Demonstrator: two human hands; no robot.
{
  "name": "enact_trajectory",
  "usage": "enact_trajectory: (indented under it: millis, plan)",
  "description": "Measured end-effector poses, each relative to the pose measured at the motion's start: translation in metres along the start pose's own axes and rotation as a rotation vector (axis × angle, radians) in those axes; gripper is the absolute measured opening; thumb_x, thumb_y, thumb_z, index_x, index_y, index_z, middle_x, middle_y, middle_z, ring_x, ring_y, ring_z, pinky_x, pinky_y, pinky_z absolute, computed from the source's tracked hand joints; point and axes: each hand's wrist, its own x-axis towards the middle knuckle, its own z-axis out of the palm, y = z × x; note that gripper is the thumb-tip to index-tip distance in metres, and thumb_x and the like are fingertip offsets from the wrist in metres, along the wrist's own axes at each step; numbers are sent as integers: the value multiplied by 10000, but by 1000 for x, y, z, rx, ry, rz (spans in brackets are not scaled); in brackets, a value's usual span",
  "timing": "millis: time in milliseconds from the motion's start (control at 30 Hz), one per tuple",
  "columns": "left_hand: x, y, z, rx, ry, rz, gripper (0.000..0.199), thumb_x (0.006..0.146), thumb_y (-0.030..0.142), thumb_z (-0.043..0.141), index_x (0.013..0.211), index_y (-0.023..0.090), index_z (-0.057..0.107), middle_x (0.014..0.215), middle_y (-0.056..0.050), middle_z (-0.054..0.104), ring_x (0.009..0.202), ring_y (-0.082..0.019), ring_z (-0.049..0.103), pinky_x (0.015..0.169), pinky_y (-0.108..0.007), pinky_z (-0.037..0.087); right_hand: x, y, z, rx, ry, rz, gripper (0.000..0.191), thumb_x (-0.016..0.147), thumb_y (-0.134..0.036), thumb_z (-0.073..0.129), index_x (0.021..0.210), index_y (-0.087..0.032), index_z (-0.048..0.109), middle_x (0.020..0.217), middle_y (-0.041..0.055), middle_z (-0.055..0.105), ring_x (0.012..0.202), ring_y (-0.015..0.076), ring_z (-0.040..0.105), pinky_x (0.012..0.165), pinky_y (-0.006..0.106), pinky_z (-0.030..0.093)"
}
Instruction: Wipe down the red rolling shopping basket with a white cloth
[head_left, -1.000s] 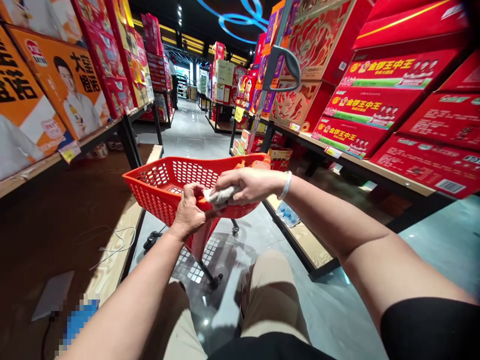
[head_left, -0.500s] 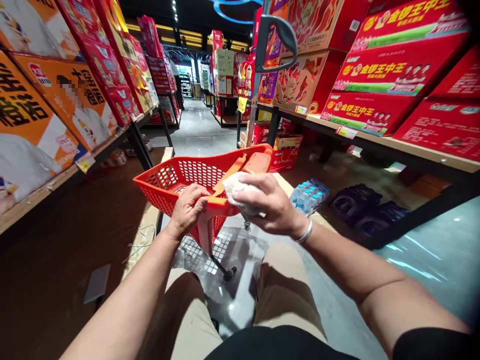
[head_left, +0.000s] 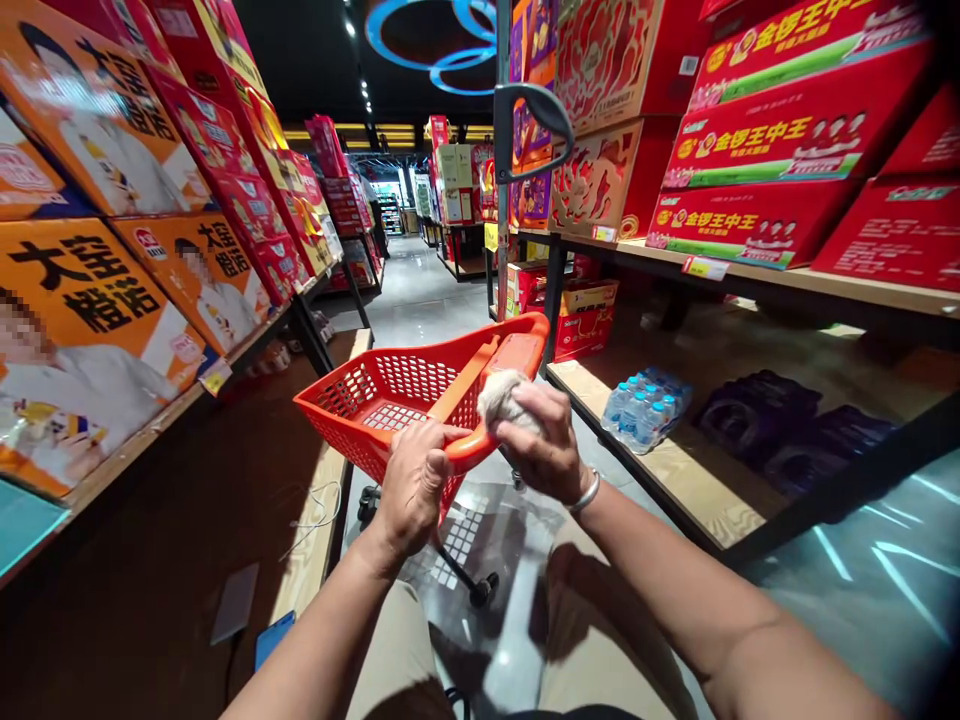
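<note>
Left hand [head_left: 412, 482] gripping cart rim [head_left: 471, 454], six o'clock — right hand [head_left: 546, 432] clutching cloth [head_left: 498, 398], four o'clock — seemingly mid-wipe; next stroke needs steady rim.

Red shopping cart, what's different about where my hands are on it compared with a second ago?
Your right hand has moved the pale cloth to the right along the handle of the red shopping cart, from close beside your left hand to the handle's right-hand curve, opening a gap between the hands. Nothing was let go: the right still grips the cloth, and the left is still on the handle.
</note>
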Motion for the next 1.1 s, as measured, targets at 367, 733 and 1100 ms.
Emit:
enact_trajectory:
  millis: [367, 733, 1100]
  plan:
    - [2, -8, 0, 13, 41, -14, 659, 973, 730, 315, 950, 211, 721, 865, -63, 697, 854, -247, 618, 831, -408, 413, 27, 155, 53, 224, 319, 899, 356, 957, -437, 504, 1124, -198, 709, 1248, 102, 505, 1142, 198, 637, 1025, 385, 561]
    - [9, -29, -1, 33, 115, -70, 374, 954, 495, 443, 883, 223, 690, 865, -42, 684, 860, -235, 599, 862, -396, 436, -9, -80, 40, 150, 22, 347, 330, 882, -219, 639, 1179, -335, 724, 1377, 65, 467, 1333, 265, 463, 1129, 479, 480]
    - [-2, -31, -23, -44, 77, -64, 697, 941, 784, 328, 846, 217, 721, 804, -57, 687, 804, -233, 611, 833, -393, 463, -25, 27, 34, -113, 161, 255, 334, 816, -100, 570, 1081, -291, 637, 1335, 95, 488, 1267, 288, 535, 1017, 535, 536]
